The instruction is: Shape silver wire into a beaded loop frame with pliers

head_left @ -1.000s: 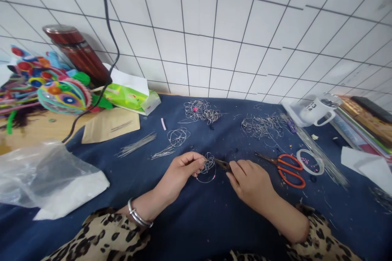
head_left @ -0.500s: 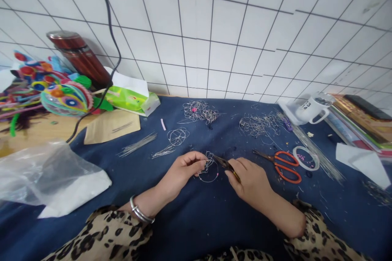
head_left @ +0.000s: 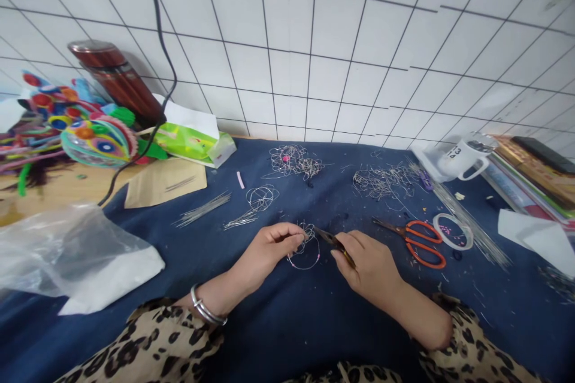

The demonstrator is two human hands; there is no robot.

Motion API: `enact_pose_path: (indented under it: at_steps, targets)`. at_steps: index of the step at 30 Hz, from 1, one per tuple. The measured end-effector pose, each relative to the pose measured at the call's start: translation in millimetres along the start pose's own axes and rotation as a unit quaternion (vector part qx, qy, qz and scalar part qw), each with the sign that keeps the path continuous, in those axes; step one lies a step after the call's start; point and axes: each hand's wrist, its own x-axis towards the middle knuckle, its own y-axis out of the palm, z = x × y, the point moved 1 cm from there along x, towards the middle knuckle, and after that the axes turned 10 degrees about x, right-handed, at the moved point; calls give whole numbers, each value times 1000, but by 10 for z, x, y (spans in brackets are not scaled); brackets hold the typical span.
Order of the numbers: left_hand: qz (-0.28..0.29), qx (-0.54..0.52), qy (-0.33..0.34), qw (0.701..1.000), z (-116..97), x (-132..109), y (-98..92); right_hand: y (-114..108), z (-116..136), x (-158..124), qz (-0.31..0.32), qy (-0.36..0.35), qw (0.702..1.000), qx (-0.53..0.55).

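Over blue cloth (head_left: 278, 323), the left hand (head_left: 265, 250) pinches a wire coil (head_left: 309, 238) just left of the tips of pliers (head_left: 330, 240) that slant up-left toward it, clasped by the fingers of the right hand (head_left: 374, 264).

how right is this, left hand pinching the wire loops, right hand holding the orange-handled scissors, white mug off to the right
Not quite: in the head view, the right hand holds pliers; the orange-handled scissors lie on the blue cloth. The left hand pinches the wire loops and the white mug is off to the right, as you say.
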Motion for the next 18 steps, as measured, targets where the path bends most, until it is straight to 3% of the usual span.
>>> enact_pose_path:
  at_steps: [11, 18]
  targets:
    - [-9, 18, 2, 1000, 0, -10, -6, -34, -52, 9, 15, -28, 999, 21]
    - [4, 26, -8, 1000, -4, -10, -7, -21, -155, 54, -27, 7, 996, 90]
